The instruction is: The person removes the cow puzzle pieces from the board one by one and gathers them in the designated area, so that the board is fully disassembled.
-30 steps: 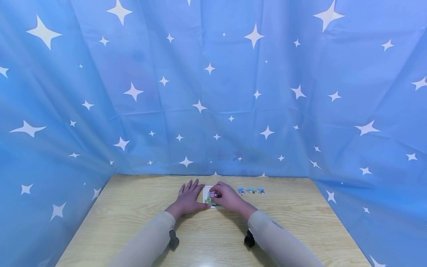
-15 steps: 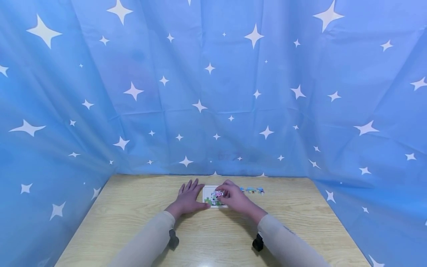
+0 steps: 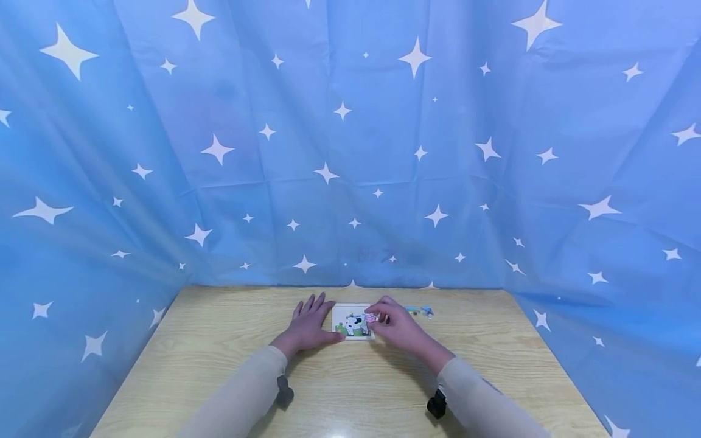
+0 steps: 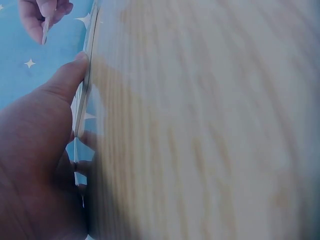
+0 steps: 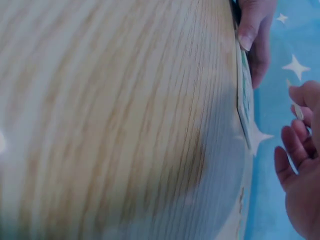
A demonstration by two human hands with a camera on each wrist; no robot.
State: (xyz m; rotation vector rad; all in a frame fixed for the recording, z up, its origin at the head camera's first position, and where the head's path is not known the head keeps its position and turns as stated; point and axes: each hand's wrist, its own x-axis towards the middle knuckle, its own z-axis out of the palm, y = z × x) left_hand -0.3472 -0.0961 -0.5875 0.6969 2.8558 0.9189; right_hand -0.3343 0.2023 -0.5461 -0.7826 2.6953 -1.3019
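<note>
A small white-framed puzzle board [image 3: 341, 312] lies on the table between the hands. Pieces showing a black-and-white cow and green grass [image 3: 356, 325] sit in its lower part, while its upper part shows plain white. My left hand [image 3: 308, 323] rests at the board's left side, fingers spread and thumb touching the front left corner. Over the board's right side, my right hand [image 3: 395, 323] pinches a pink and white puzzle piece [image 3: 372, 317] between thumb and fingers. In the right wrist view the pinched puzzle piece [image 5: 299, 111] shows edge-on, raised off the board.
Loose blue puzzle pieces [image 3: 420, 311] lie on the wooden table [image 3: 230, 340] to the right of the board, partly behind the right hand. A blue curtain with white stars [image 3: 350, 152] hangs behind the table and at both sides.
My right hand has moved right with the pink puzzle piece, uncovering more of the cow picture and hiding some of the loose pieces. The left hand has stayed in place.
</note>
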